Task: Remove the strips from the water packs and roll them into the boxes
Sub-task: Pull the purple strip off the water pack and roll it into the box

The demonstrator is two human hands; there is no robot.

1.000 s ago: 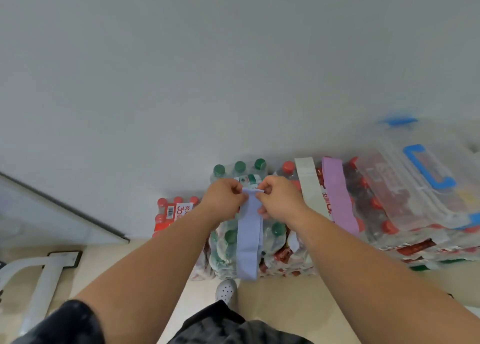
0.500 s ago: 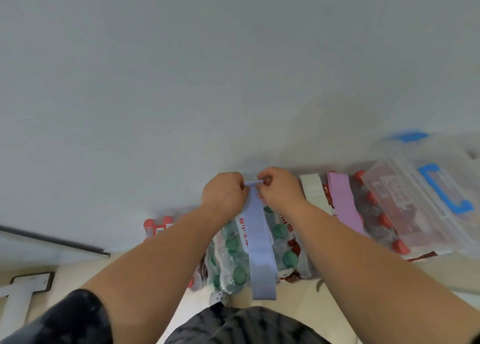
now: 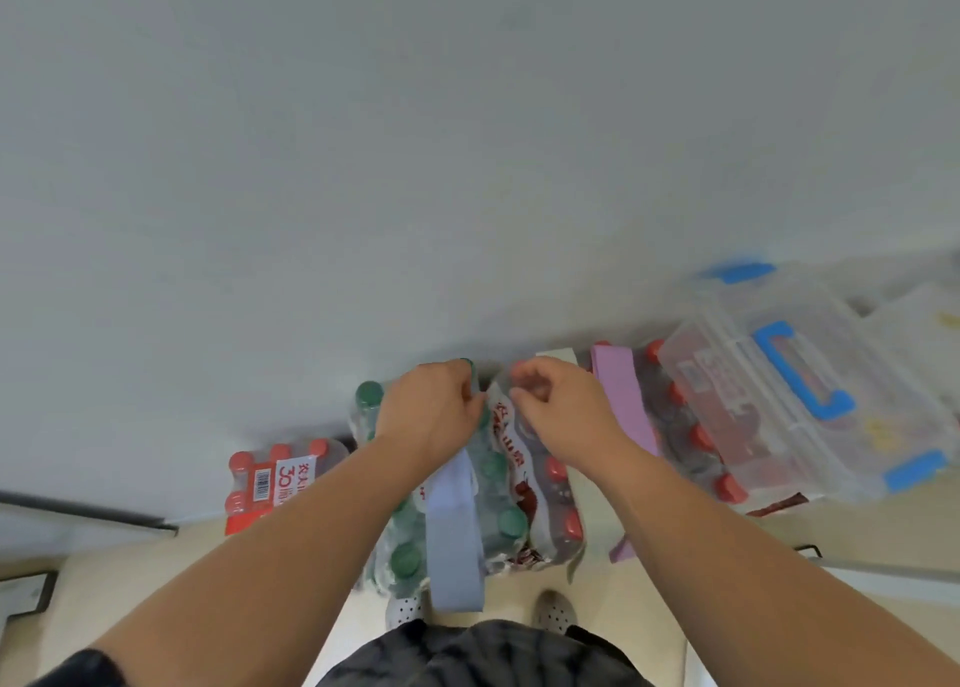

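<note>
A pale blue strip (image 3: 453,530) lies over the green-capped water pack (image 3: 402,556) and hangs down past its front. My left hand (image 3: 431,411) is closed over the strip's upper end, which is hidden under it. My right hand (image 3: 558,408) is curled just to the right, above the red-capped pack (image 3: 558,504); I cannot see whether it holds anything. A purple strip (image 3: 623,406) and a cream strip (image 3: 558,359) lie across the packs to the right. A clear box with blue handles (image 3: 769,426) rests on the red-capped packs at the right.
A smaller red-labelled pack (image 3: 270,478) stands on the floor at the left against the white wall (image 3: 467,167). A second clear box (image 3: 924,343) is at the far right. My shoes (image 3: 553,608) are on the beige floor just before the packs.
Both hands have lowered onto the packs with the blue strip. The strip's top end, pinched between both hands earlier, is now covered by my left hand, and my right hand has drawn slightly apart.
</note>
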